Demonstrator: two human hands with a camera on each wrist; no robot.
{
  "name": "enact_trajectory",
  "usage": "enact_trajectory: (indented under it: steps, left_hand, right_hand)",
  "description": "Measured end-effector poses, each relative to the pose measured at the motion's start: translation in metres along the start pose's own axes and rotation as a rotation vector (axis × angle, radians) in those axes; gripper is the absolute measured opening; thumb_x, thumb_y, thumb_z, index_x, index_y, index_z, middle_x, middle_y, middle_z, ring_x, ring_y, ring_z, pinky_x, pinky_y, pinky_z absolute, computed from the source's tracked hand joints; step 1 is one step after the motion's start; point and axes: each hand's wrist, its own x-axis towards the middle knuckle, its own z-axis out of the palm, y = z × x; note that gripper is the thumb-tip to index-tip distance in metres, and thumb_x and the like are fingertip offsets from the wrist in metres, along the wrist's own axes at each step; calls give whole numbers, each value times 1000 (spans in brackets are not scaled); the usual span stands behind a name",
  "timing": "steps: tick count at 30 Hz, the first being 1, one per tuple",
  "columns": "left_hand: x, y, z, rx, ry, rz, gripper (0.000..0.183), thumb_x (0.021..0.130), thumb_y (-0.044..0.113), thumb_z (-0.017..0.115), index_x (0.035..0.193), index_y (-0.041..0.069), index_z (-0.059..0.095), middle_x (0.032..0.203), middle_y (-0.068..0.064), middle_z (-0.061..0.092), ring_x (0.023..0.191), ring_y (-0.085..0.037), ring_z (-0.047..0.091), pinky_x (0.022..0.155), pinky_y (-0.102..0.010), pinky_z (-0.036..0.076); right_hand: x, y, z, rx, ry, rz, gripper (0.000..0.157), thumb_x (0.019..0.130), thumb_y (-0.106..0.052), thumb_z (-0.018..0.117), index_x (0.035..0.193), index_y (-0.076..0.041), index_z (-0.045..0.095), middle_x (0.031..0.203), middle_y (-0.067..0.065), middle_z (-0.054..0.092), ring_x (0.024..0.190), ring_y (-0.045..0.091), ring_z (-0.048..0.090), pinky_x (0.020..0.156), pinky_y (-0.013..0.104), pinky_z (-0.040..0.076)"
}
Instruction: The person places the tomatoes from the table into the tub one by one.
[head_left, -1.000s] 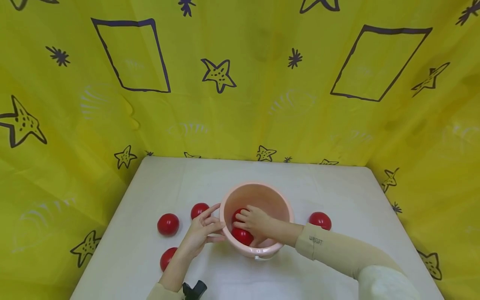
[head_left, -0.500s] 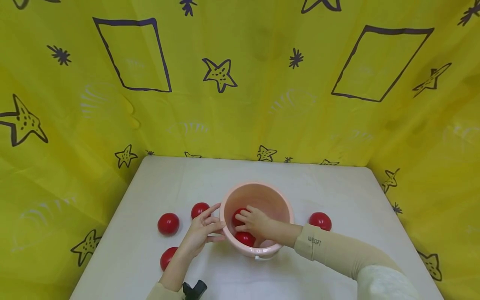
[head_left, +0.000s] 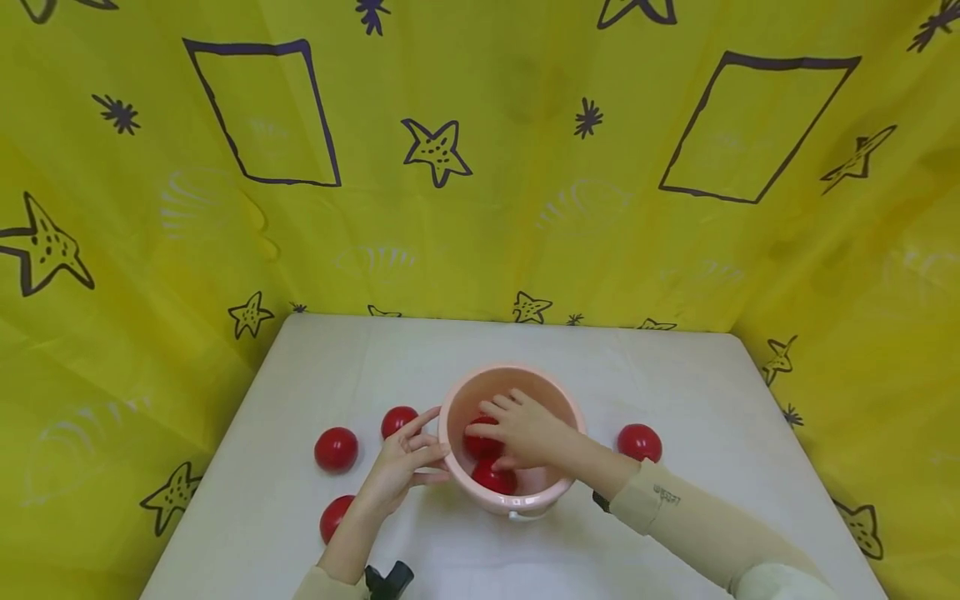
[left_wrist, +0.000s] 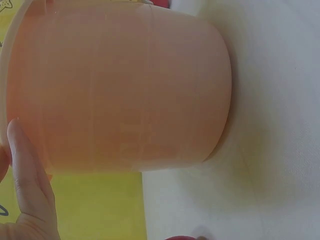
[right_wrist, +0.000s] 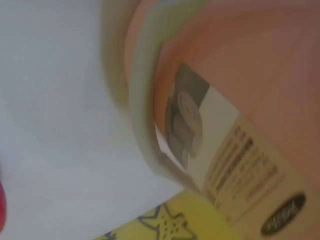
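Note:
A pink bucket [head_left: 525,502] stands on the table, with two red balls inside: the upper ball [head_left: 480,443] and the lower ball [head_left: 495,478]. My left hand [head_left: 392,468] holds the bucket's rim at its left side; in the left wrist view a finger [left_wrist: 27,170] lies along the outer wall just under the rim. Inside the bucket, my right hand [head_left: 525,433] is spread over the upper ball, its fingers extended and its thumb near the gap between the balls. The right wrist view shows only the bucket's outside, with its pale handle [right_wrist: 142,100] and a printed label [right_wrist: 245,175].
Left of the bucket lie three red balls: a far one [head_left: 397,419], a middle one [head_left: 336,450] and a near one [head_left: 334,518]. Another red ball [head_left: 639,442] sits to the right. A yellow patterned curtain [head_left: 495,217] encloses the white table [head_left: 630,358].
My right hand has risen inside the bucket and its fingers have spread, with the forearm shifting right. The lower ball has moved slightly right. My left hand stays at the rim.

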Motion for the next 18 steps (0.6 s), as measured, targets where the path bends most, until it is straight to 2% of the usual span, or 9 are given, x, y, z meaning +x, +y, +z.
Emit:
enact_trajectory:
  steps: [4,8,14,18]
  left_hand:
    - [0,0,0,-2,0,2,60,85,9,64,138,15,38,91,-11,66,81,-23,67,71,-35,54]
    - [0,0,0,-13,-5,0,60,84,9,64,139,15,38,86,-4,66,80,-22,67,71,-35,54]
    - [1,-1,0,-18,-9,0,60,84,10,64,138,15,39,84,-3,66,79,-22,67,71,-34,54]
    - [1,-1,0,-13,-9,3,61,83,12,66,138,15,39,85,-5,66,80,-22,67,71,-34,54]
  right_hand:
    - [-13,11,-9,103,200,118,60,75,-45,69,129,-25,50,131,5,47,122,25,38,100,51,33]
    - [-33,23,-10,153,347,296,58,76,-41,70,127,-21,51,127,7,47,119,26,39,96,54,33]
    - [-70,41,7,241,436,612,54,82,-40,63,129,-17,47,126,14,46,119,32,38,96,57,27]
    - [-95,48,27,320,458,768,54,86,-42,57,129,-12,44,126,19,43,119,37,35,94,60,22]
